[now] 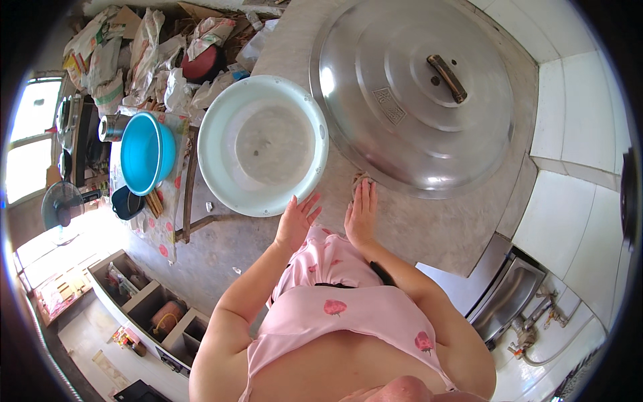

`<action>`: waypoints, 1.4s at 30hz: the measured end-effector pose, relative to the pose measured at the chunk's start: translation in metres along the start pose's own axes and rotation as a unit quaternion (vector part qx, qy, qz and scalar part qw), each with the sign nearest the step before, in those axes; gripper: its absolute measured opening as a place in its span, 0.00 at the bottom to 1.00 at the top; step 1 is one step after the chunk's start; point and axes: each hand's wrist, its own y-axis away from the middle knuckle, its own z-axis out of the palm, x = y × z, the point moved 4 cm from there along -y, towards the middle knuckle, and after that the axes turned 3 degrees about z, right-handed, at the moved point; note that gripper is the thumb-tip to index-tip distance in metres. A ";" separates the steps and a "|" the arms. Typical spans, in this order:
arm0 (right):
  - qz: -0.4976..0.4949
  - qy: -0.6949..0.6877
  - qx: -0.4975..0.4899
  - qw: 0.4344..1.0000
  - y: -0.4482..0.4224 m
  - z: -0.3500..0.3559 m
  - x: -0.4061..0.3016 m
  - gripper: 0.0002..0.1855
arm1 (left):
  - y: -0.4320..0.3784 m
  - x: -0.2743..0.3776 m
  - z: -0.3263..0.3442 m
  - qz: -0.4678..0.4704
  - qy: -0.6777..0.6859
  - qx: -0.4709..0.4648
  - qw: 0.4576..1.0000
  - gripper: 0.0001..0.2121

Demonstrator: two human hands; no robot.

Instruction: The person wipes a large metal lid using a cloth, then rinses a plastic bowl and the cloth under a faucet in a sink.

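Observation:
My left hand point(297, 221) is at the near rim of a wide pale-green plastic basin point(211, 145), palm partly turned up and fingers apart. It holds nothing, and I cannot tell whether a finger touches the rim. My right hand point(362, 213) lies flat, its fingertips on a crumpled brown cloth point(357, 182) on the grey counter point(402, 226). The cloth is right beside the edge of a large domed metal lid point(427, 140) with a dark bar handle point(446, 79) and embossed writing. The basin's greyish bottom is visible; whether it holds water is unclear.
To the left, a table with a patterned cover point(171, 145) bears a blue basin point(143, 153) and a dark container point(126, 203). Behind are piled plastic bags point(145, 50). White tiles point(572, 110) wall the right side. Drawer-like compartments point(155, 306) stand lower left, a fan point(63, 206) above.

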 end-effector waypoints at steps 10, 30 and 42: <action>-0.066 -0.068 0.031 0.995 -0.066 0.045 -0.038 0.29 | 0.016 0.017 -0.032 -0.035 -0.069 -0.044 0.996 0.22; 0.186 -0.316 0.035 0.930 -0.187 0.001 -0.059 0.19 | -0.017 0.180 -0.091 0.199 -0.053 0.235 0.950 0.16; 0.230 -0.374 0.104 0.893 -0.180 -0.052 -0.042 0.18 | -0.013 0.204 -0.025 0.239 -0.087 0.118 0.960 0.09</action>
